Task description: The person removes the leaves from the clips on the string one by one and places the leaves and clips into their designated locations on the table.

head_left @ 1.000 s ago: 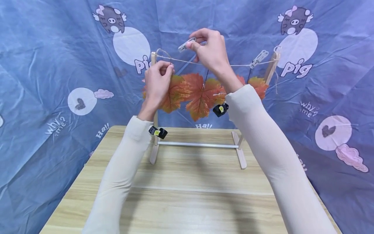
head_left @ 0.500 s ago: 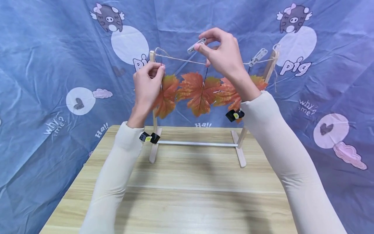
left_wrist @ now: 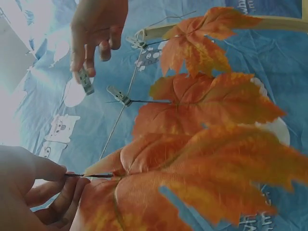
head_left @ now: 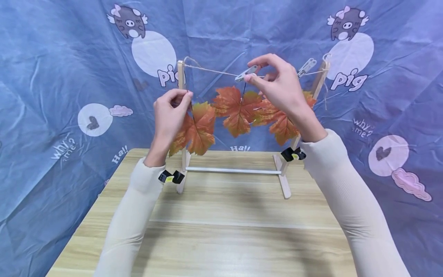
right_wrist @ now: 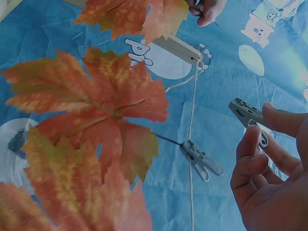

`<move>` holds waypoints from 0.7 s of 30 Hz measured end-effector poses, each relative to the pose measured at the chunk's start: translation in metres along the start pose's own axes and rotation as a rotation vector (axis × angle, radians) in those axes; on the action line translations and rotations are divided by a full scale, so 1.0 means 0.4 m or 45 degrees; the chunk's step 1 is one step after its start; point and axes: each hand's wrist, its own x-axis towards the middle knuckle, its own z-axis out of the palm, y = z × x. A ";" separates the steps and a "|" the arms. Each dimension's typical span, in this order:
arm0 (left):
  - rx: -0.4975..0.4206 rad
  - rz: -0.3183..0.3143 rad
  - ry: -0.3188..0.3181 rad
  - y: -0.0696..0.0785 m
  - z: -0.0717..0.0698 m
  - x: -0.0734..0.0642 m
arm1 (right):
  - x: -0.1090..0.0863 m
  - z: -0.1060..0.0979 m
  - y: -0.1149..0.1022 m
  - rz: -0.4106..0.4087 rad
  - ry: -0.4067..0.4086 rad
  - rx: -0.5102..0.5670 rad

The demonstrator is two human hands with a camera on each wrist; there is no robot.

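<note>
My left hand (head_left: 171, 113) pinches the thin dark stem (left_wrist: 98, 175) of an orange maple leaf (head_left: 199, 129), which hangs below its fingertips at the stand's left post. Between the thumb and fingers of my right hand (head_left: 280, 82) is a grey clothespin (right_wrist: 249, 119), apart from the string in the right wrist view. Another clothespin (right_wrist: 202, 160) clips the middle leaf (head_left: 238, 109) to the string (head_left: 214, 70). Farther right, a clothespin (head_left: 306, 67) sits on the string above a leaf (head_left: 278, 117) partly covered by my right hand and wrist.
The wooden stand has a left post (head_left: 181, 77), a right post (head_left: 320, 82) and a pale crossbar (head_left: 232, 170) low down. It stands on a wood-grain table (head_left: 221, 231). A blue printed cloth (head_left: 86, 77) hangs close behind it.
My left hand has moved left and down with the leaf, away from the string. My right hand, still holding the clothespin, has shifted right and lower, near the middle of the string.
</note>
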 end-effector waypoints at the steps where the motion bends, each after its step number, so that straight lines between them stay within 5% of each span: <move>1: -0.015 -0.006 -0.005 -0.001 -0.001 -0.003 | -0.007 -0.004 0.005 0.006 0.002 0.008; 21: -0.361 -0.208 -0.114 -0.052 -0.004 -0.069 | -0.127 -0.079 0.124 0.090 -0.001 0.014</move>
